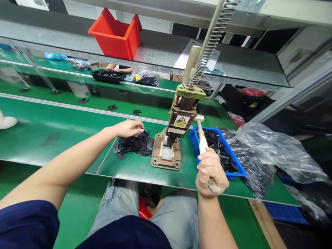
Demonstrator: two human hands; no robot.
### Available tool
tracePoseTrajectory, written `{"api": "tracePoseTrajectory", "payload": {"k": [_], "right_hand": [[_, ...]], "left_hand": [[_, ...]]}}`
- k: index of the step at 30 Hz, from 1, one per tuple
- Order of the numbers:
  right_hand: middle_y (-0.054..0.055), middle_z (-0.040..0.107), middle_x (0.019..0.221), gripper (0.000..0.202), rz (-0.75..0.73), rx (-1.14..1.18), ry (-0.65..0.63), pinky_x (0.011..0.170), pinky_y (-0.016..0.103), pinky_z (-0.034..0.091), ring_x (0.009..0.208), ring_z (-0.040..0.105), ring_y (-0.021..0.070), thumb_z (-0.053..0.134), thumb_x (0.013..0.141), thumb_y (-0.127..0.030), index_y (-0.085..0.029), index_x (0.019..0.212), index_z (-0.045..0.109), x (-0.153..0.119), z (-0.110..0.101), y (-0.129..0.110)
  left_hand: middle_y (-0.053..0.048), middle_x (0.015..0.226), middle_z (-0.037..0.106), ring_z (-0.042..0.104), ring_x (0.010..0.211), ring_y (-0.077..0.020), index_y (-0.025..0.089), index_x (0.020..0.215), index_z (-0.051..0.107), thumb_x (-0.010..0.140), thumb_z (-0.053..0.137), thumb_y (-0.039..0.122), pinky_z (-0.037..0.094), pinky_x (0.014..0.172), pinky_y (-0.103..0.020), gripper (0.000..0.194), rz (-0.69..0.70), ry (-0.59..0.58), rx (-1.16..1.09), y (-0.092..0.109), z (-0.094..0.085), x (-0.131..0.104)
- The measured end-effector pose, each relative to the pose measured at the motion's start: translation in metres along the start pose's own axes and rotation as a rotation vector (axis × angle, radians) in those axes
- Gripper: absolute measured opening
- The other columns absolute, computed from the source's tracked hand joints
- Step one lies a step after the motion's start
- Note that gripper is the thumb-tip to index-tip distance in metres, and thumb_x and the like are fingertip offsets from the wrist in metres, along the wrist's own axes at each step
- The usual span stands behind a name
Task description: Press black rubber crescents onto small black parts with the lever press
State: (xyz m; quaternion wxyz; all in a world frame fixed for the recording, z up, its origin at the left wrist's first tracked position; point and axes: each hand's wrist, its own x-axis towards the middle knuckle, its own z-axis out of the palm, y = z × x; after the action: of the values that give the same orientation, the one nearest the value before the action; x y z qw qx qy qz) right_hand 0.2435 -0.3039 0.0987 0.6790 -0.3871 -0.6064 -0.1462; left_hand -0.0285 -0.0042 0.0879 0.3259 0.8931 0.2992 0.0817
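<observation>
My left hand (130, 128) is over the back of a pile of black curved parts (135, 143), its thumb and fingers pinched together; what they hold, if anything, is too small to make out. My right hand (211, 173) is wrapped round the wrapped lever handle (202, 138) of a hand press (181, 121). The press stands just right of the pile, with a yellow warning label on its head. Under its ram, a pale block (166, 152) sits on the brown base plate (156, 152). The ram's tip is close to the block.
Right of the press, a blue bin (234, 159) holds small black parts, beside clear plastic bags (269, 148). Several black parts lie on the green strip behind. A red bin (116, 38) sits on the grey shelf above. Another person's hand (111, 66) is near a black tray (107, 76).
</observation>
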Motion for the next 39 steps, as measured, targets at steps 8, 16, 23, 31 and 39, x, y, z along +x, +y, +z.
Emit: {"api": "tracePoseTrajectory", "payload": {"k": [8, 16, 23, 31, 39], "right_hand": [[-0.002, 0.06, 0.067, 0.024, 0.022, -0.011, -0.017, 0.104, 0.061, 0.053, 0.081, 0.067, 0.0188, 0.061, 0.088, -0.018, -0.022, 0.065, 0.055, -0.001, -0.001, -0.002], [-0.003, 0.06, 0.068, 0.022, 0.018, -0.007, -0.042, 0.105, 0.06, 0.053, 0.082, 0.067, 0.0185, 0.061, 0.088, -0.018, -0.022, 0.066, 0.056, -0.002, -0.003, -0.001], [-0.003, 0.059, 0.067, 0.023, 0.037, -0.005, 0.016, 0.104, 0.06, 0.054, 0.079, 0.067, 0.0183, 0.06, 0.087, -0.018, -0.022, 0.065, 0.055, -0.003, 0.002, -0.003], [-0.003, 0.059, 0.065, 0.024, 0.018, -0.008, 0.024, 0.1, 0.059, 0.055, 0.077, 0.067, 0.0183, 0.06, 0.087, -0.018, -0.022, 0.065, 0.054, -0.001, 0.002, -0.002], [-0.002, 0.06, 0.066, 0.026, -0.01, -0.015, 0.018, 0.097, 0.06, 0.056, 0.077, 0.067, 0.0191, 0.063, 0.086, -0.019, -0.021, 0.062, 0.056, 0.002, 0.001, 0.002]], "left_hand": [[0.004, 0.072, 0.067, 0.062, 0.055, -0.0103, 0.021, 0.1, 0.053, 0.085, 0.081, 0.045, 0.049, 0.056, -0.021, 0.04, -0.111, 0.159, -0.65, 0.046, 0.113, 0.012], [0.003, 0.059, 0.063, 0.062, 0.048, -0.0085, 0.017, 0.083, 0.054, 0.086, 0.084, 0.031, 0.05, 0.05, -0.019, 0.034, -0.334, 0.097, -0.812, 0.07, 0.136, 0.047], [0.003, 0.055, 0.062, 0.065, 0.049, -0.0118, 0.02, 0.081, 0.05, 0.083, 0.087, 0.032, 0.052, 0.049, -0.019, 0.039, -0.448, -0.035, -0.708, 0.07, 0.131, 0.063], [0.002, 0.065, 0.067, 0.067, 0.051, -0.0142, 0.02, 0.108, 0.056, 0.087, 0.08, 0.026, 0.054, 0.051, -0.022, 0.033, -0.511, -0.064, -0.634, 0.082, 0.134, 0.07], [-0.006, 0.098, 0.079, 0.074, 0.08, -0.0164, 0.019, 0.116, 0.07, 0.095, 0.062, 0.032, 0.058, 0.072, -0.024, 0.026, -0.046, -0.033, -0.362, 0.059, 0.115, 0.038]]}}
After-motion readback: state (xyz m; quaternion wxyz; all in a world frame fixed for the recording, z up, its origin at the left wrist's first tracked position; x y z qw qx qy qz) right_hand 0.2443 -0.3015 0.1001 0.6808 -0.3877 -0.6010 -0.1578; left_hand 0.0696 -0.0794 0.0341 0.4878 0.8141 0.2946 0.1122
